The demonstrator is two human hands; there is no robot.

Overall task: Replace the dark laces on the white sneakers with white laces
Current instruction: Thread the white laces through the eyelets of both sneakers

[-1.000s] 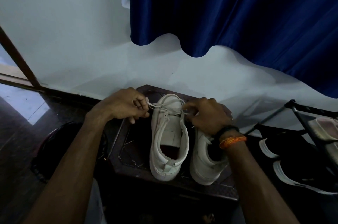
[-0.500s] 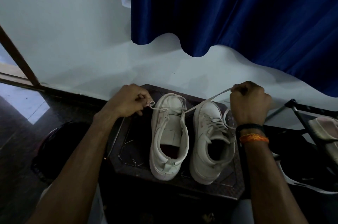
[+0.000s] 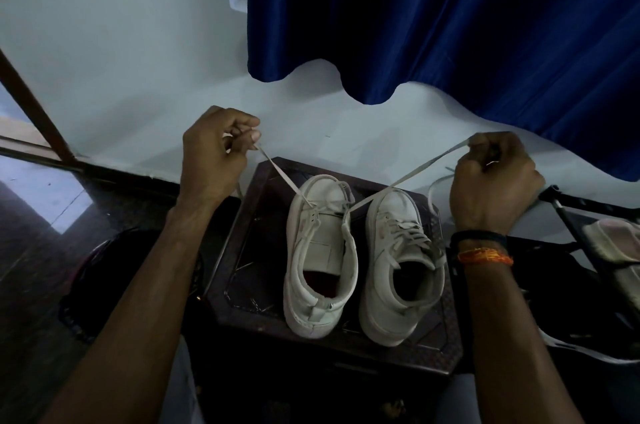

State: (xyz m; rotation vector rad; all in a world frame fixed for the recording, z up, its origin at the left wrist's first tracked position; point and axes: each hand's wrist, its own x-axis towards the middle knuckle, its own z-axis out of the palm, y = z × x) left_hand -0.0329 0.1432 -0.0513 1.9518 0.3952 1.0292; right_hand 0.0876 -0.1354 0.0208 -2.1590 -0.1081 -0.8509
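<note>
Pinching white lace (image 3: 277, 171) ends, both hands stretch it above left sneaker (image 3: 320, 261).

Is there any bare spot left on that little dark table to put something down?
The table shows a bare strip between its left edge and the left sneaker, and a thin band along the near edge. The right sneaker sits close to the right edge. Behind the toes, the taut white lace crosses between the left hand and right hand.

Dim, bluish indoor light; daylight glares on the floor (image 3: 52, 202) at left; wide-angle edges bend.
</note>
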